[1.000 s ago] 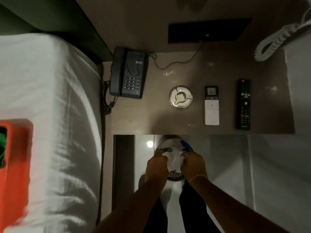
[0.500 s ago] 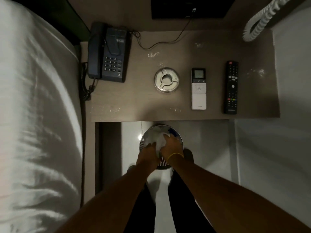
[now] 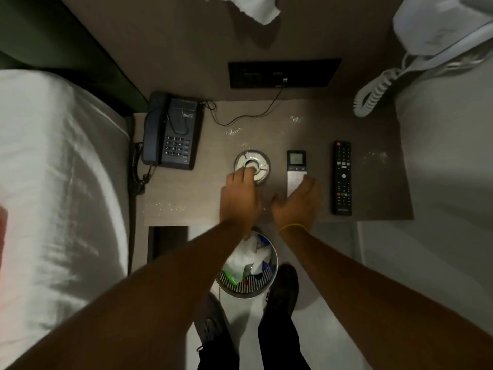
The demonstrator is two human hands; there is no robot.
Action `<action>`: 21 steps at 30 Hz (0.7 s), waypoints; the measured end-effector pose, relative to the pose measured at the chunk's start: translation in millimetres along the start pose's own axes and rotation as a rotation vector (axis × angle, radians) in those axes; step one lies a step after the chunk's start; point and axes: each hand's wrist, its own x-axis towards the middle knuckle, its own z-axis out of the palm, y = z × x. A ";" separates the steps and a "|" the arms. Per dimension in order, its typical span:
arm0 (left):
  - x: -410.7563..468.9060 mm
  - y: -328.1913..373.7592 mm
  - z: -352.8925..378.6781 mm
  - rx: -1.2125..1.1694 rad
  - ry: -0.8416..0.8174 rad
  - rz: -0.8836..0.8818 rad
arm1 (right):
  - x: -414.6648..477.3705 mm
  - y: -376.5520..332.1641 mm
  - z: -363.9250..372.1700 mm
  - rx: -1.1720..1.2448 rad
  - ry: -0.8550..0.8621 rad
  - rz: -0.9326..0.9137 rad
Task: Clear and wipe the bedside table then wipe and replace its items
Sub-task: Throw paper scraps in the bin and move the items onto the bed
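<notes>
Nearest, two black shoes (image 3: 282, 287) stand on the pale floor beside a round wastebasket (image 3: 246, 265) filled with crumpled white waste. Half a second ago both hands were down in that basket; now both bare forearms stretch forward over it onto the bench (image 3: 186, 193). The left hand (image 3: 240, 196) lies palm down, its fingertips (image 3: 244, 173) touching the near rim of the single round ashtray (image 3: 253, 165), not yet clamped on it. The right hand (image 3: 297, 201), a yellow band at its wrist, rests spread over the lower end of the white remote (image 3: 296, 166), fingers apart. Just right lies one black remote (image 3: 342, 177), untouched. Far left sits one dark telephone (image 3: 172, 133) beside the bed (image 3: 53, 182), its cord running to a dark wall plate (image 3: 284, 73).
</notes>
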 end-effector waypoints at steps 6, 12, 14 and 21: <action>55.1 12.3 14.3 0.232 -0.321 -0.092 | 39.6 7.5 22.3 -0.038 -0.006 0.091; 70.8 13.5 21.5 0.204 -0.266 -0.108 | 50.1 23.4 25.3 0.022 -0.030 0.051; 71.6 11.3 20.2 0.170 -0.237 -0.108 | 49.4 25.8 22.3 0.062 -0.028 0.039; 47.6 -23.7 -26.3 0.051 -0.021 -0.181 | 32.7 -12.2 12.4 0.197 -0.089 -0.033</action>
